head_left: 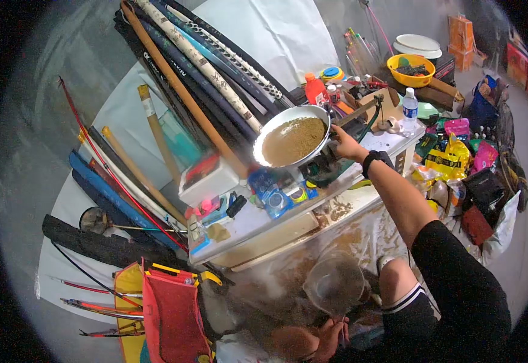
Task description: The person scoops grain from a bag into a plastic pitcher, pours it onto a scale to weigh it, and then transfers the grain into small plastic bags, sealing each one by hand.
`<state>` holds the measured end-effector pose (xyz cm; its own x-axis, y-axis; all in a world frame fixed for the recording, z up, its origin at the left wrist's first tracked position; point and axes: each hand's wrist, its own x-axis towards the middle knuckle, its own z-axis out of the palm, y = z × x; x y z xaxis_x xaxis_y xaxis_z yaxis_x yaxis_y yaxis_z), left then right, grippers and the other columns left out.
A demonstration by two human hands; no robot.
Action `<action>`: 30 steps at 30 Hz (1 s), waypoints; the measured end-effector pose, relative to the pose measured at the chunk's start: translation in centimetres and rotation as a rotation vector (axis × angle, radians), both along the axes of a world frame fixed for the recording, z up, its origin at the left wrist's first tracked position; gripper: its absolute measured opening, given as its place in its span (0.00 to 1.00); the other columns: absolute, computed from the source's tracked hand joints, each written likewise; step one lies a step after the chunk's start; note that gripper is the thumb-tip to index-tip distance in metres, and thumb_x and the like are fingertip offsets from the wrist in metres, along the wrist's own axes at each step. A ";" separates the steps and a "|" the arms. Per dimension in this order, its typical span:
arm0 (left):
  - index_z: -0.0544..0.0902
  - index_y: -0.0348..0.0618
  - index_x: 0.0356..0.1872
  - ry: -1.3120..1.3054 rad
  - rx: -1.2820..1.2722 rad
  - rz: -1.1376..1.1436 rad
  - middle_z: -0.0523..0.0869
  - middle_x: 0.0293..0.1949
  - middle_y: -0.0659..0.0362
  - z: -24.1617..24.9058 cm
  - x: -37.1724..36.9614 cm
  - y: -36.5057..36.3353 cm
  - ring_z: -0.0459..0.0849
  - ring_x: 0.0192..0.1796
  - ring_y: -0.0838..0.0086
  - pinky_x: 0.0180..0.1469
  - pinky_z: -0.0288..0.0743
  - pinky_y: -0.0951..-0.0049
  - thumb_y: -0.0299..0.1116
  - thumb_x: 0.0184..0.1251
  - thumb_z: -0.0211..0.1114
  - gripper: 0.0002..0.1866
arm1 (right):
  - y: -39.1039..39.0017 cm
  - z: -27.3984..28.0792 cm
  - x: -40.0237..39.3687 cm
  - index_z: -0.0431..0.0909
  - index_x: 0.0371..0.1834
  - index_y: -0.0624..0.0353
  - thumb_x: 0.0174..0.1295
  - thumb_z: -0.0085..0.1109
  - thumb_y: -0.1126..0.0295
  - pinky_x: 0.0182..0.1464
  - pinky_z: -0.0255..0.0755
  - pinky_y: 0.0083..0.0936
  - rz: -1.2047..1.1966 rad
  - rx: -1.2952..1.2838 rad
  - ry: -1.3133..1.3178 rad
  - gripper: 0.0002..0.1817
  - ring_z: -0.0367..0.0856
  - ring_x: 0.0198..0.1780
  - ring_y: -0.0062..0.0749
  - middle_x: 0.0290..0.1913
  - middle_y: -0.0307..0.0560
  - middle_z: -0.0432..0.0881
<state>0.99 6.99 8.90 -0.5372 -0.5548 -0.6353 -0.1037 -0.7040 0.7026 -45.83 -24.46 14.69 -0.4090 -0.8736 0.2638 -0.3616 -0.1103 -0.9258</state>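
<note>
My right hand [347, 145] is closed on the right rim of a round silver pan [268, 128] above the white table. Brown powder [300, 140] lies in the pan, heaped toward its right side. Beneath the pan is a dark device, mostly hidden. Low in the view, my left hand [331, 339] is closed around the thin handle of a round, see-through grey scoop or sieve [335, 283]; its exact kind is unclear. My knee is just to the right of it.
The white table [239, 233] carries a white foam box [206, 189], blue packets [268, 193], an orange bottle [316, 89] and a clear bottle [409, 106]. Long rod tubes lean behind. A red bag [174, 314] stands lower left; colourful packets [451, 158] are piled right.
</note>
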 end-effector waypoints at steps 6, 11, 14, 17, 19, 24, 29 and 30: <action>0.75 0.36 0.45 0.093 -0.253 0.008 0.71 0.14 0.62 0.8 -0.2 1.8 0.67 0.13 0.77 0.18 0.67 0.76 0.35 0.74 0.47 0.13 | -1.0 -0.5 -3.2 0.56 0.68 0.54 0.48 0.58 0.80 0.56 0.68 0.30 0.012 -0.051 -0.068 0.40 0.72 0.58 0.38 0.59 0.54 0.72; 0.75 0.36 0.45 0.020 -0.212 0.017 0.71 0.15 0.62 0.1 -0.2 1.6 0.67 0.13 0.77 0.18 0.68 0.75 0.34 0.73 0.48 0.12 | 5.7 3.3 -1.0 0.54 0.68 0.59 0.50 0.59 0.72 0.61 0.65 0.32 -0.441 0.021 0.082 0.39 0.71 0.61 0.50 0.59 0.62 0.72; 0.75 0.35 0.44 0.368 -0.100 0.020 0.73 0.17 0.61 -4.0 1.0 1.2 0.68 0.14 0.77 0.18 0.67 0.75 0.34 0.72 0.49 0.12 | 11.2 -0.6 2.3 0.72 0.55 0.61 0.51 0.61 0.70 0.55 0.69 0.33 -0.259 0.004 0.367 0.25 0.78 0.52 0.46 0.49 0.58 0.79; 0.75 0.34 0.42 0.284 -0.004 0.136 0.75 0.21 0.59 -1.5 -0.3 2.0 0.72 0.17 0.73 0.20 0.69 0.74 0.35 0.70 0.49 0.13 | 19.4 -2.3 6.3 0.79 0.36 0.63 0.59 0.57 0.63 0.38 0.73 0.34 0.189 0.251 0.240 0.13 0.80 0.30 0.37 0.30 0.55 0.82; 0.75 0.33 0.40 -0.142 -0.065 0.240 0.76 0.22 0.58 -0.4 -0.3 2.0 0.74 0.20 0.70 0.22 0.70 0.71 0.36 0.69 0.49 0.14 | 25.1 -3.7 8.0 0.78 0.35 0.63 0.63 0.56 0.61 0.35 0.71 0.27 0.259 0.343 0.172 0.14 0.75 0.29 0.27 0.27 0.48 0.80; 0.73 0.33 0.47 0.021 -0.127 -0.083 0.75 0.25 0.59 -2.1 0.9 1.3 0.74 0.24 0.74 0.25 0.70 0.74 0.32 0.68 0.51 0.14 | 35.2 -10.8 9.8 0.77 0.38 0.66 0.61 0.55 0.71 0.35 0.72 0.21 -0.049 0.326 -0.457 0.09 0.78 0.33 0.25 0.31 0.42 0.82; 0.73 0.34 0.47 0.089 -0.157 -0.103 0.74 0.22 0.59 -0.9 0.6 1.3 0.73 0.21 0.75 0.22 0.69 0.75 0.29 0.68 0.51 0.11 | 38.4 -14.4 10.6 0.78 0.33 0.63 0.60 0.53 0.71 0.32 0.70 0.20 -0.009 0.489 -0.276 0.07 0.74 0.28 0.20 0.26 0.37 0.78; 0.73 0.34 0.47 0.090 -0.165 -0.099 0.74 0.22 0.59 -0.9 0.6 1.5 0.73 0.21 0.75 0.22 0.69 0.75 0.28 0.67 0.51 0.11 | 38.1 -13.5 10.8 0.78 0.33 0.63 0.60 0.53 0.71 0.32 0.70 0.20 -0.007 0.486 -0.271 0.07 0.74 0.28 0.20 0.26 0.37 0.78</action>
<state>1.56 8.53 7.97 -0.6446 -0.5889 -0.4875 -0.0983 -0.5686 0.8167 -35.01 13.64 1.20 -0.4123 -0.8655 -0.2845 -0.1026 0.3544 -0.9294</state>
